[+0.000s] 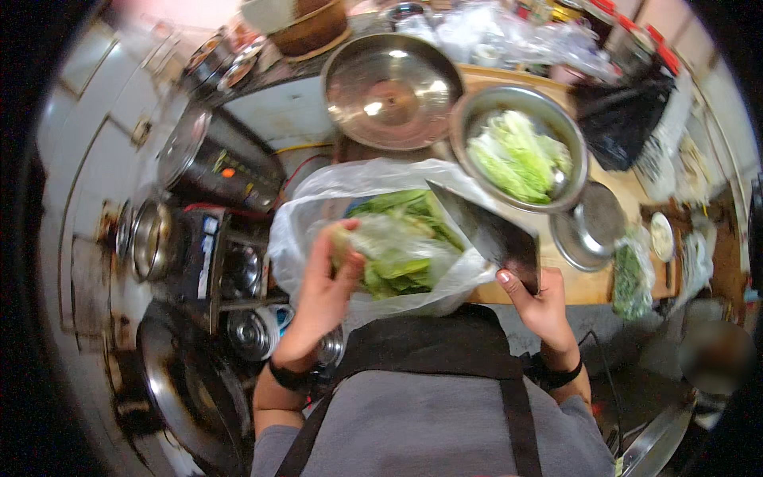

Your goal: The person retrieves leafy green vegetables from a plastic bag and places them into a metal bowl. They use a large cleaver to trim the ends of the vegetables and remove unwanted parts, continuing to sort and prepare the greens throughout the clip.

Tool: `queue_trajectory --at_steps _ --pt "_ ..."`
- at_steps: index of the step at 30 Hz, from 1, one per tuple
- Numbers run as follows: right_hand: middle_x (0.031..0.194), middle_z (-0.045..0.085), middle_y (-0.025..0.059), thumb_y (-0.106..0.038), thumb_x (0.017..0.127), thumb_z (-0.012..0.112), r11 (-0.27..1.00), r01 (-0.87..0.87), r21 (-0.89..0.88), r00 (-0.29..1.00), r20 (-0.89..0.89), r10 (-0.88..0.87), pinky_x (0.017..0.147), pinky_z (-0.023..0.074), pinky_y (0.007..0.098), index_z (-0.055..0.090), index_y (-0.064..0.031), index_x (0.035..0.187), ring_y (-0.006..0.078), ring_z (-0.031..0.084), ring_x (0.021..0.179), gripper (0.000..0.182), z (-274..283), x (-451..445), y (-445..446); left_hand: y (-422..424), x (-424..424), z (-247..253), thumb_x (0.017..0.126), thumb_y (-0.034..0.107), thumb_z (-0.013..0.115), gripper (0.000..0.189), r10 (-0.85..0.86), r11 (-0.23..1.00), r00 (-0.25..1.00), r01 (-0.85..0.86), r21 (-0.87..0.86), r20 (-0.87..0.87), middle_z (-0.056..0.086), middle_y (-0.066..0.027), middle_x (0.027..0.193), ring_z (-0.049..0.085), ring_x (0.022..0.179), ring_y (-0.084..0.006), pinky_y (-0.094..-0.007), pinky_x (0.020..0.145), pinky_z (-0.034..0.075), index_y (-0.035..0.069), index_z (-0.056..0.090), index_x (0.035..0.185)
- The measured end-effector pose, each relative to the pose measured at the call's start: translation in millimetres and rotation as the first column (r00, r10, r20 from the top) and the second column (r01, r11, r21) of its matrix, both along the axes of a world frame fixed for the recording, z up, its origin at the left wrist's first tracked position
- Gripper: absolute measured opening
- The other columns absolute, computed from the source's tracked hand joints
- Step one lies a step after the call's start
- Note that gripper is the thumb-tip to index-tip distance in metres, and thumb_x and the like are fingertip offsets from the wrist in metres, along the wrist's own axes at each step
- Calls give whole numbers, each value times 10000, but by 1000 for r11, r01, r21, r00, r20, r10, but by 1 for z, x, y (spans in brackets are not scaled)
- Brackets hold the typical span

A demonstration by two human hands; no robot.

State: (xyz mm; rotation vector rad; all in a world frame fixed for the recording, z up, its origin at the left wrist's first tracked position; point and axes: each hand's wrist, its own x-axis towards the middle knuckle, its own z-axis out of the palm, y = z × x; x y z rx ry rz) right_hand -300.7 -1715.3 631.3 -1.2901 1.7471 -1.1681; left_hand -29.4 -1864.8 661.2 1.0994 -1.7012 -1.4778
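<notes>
My right hand (pixel 539 304) grips a cleaver (pixel 498 235), its wide dark blade pointing up and left over the right edge of a white plastic bag (pixel 298 208). Green leafy vegetables (pixel 399 268) lie in the open bag, partly under clear plastic film. Over the bag's left part, my left hand (pixel 334 268) has its thumb and fingers around a blurred pale piece, seemingly vegetable; its exact shape is unclear. Beyond the cleaver, a steel bowl (pixel 462 143) holds pale green cut leaves (pixel 518 155).
A large shallow metal pan (pixel 390 89) stands beyond the bag. On the wooden board (pixel 632 191), an upturned steel bowl (pixel 590 226) sits beside the filled bowl. Bagged greens (pixel 629 280) lie at the right edge. A tall metal pot (pixel 220 161) and a wok (pixel 185 393) are at left.
</notes>
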Motion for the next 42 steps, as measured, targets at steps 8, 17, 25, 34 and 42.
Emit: queue_trajectory --at_steps 8,17,25,34,42 --pt "978 725 155 153 696 603 886 409 -219 850 -262 -457 779 501 265 690 -3 1119 178 688 854 460 3 -55 94 -43 -127 50 950 123 563 515 -157 862 807 393 319 -569 497 -18 918 526 819 -135 -354 800 483 9 349 1404" --pt "992 718 181 131 681 633 808 549 -213 697 -418 -583 766 507 282 690 4 1105 214 699 849 446 -13 -85 154 -117 -278 3 889 336 666 560 -101 966 935 174 193 -340 522 -140 1301 485 1232 -239 -373 1059 351 -6 470 1287" --pt "998 715 164 115 654 618 928 340 -154 782 -501 -370 791 519 313 683 -14 1126 304 698 887 493 2 -77 113 -89 -164 22 1001 329 504 421 -437 887 885 453 84 -164 622 -133 1210 594 1132 -225 -362 969 465 2 554 1261" --pt "549 505 -19 -257 945 646 982 -152 112 924 369 101 468 377 266 559 -49 698 93 478 490 334 32 2 -11 -29 -78 -11 963 396 572 506 -412 792 705 591 156 -577 625 -88 1201 577 1114 -158 -343 978 451 4 545 1281" --pt "519 468 -23 -252 955 628 947 -264 185 860 489 145 427 333 245 545 -78 735 74 432 443 293 39 61 -56 -44 21 -16 880 96 701 190 -148 979 910 190 74 -386 697 -43 952 642 885 -104 -246 804 511 -19 676 1030"
